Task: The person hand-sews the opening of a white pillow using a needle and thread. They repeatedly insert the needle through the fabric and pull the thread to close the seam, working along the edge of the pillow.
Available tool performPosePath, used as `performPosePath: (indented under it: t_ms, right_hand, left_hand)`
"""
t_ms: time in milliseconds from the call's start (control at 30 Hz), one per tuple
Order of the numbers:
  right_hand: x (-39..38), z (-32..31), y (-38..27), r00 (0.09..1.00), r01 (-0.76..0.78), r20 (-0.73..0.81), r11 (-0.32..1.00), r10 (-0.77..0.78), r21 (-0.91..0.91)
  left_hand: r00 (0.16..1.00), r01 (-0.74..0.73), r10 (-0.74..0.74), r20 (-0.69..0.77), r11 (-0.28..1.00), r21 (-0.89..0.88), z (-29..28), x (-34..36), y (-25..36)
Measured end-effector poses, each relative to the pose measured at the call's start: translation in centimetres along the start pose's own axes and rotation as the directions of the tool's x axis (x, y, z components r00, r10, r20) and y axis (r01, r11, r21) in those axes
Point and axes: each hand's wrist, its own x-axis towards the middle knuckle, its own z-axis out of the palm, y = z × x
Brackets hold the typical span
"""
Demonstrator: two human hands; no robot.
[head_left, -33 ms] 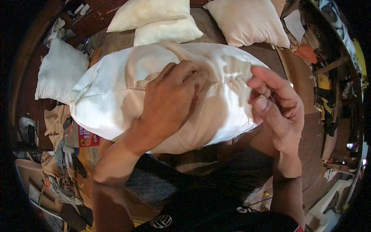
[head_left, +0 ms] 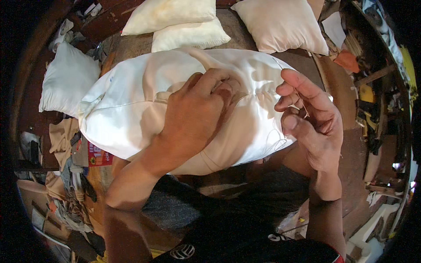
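A large white cushion (head_left: pixel 127 127) lies across my lap, with a seam running along its middle and its cloth puckered right of centre. My left hand (head_left: pixel 193 118) is closed on the cushion at the seam, its fingertips partly hidden in the fold. Above the cushion's right end, my right hand (head_left: pixel 313 118) is raised with curled fingers. It holds a fine thread (head_left: pixel 301 100) that crosses the fingers; one thin, straight stretch looks like a sewing needle. Loose thread loops (head_left: pixel 276 138) lie on the white cloth below that hand.
Two stacked white pillows (head_left: pixel 171 19) lie beyond the cushion, another pillow (head_left: pixel 280 26) is at the far right, and one more (head_left: pixel 68 79) stands at the left. Cloth scraps (head_left: pixel 66 136) are heaped at left. Tools and clutter (head_left: pixel 370 109) line the right side.
My right hand has shifted slightly left and up, and its fingers have spread a little, showing more of the thread. My left hand stays on the seam, almost unmoved.
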Motion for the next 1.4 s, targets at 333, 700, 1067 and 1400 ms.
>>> performPosePath:
  t_ms: [333, 700, 1067, 1400]
  right_hand:
    - [1.8, 0.0, 2.0, 0.996, 0.055, 0.068, 0.996, -0.060, 0.063]
    - [2.2, 0.6, 2.4, 0.991, 0.108, -0.080, 0.993, -0.104, 0.038]
    - [2.3, 1.7, 4.1, 0.953, 0.267, -0.056, 0.913, -0.297, -0.310]
    - [2.5, 2.2, 4.4, 0.935, 0.316, -0.007, 0.843, -0.354, -0.436]
  left_hand:
    - [1.000, 0.004, -0.005, -0.016, 0.996, -0.084, 0.0, -0.6, -0.1]
    - [0.998, 0.001, -0.014, -0.067, 0.983, -0.182, -0.6, -0.7, -0.3]
    - [0.996, -0.014, -0.003, -0.084, 0.979, -0.204, -0.5, -0.8, -0.4]
    - [0.997, -0.005, -0.009, -0.072, 0.982, -0.190, -0.8, -0.9, -0.4]
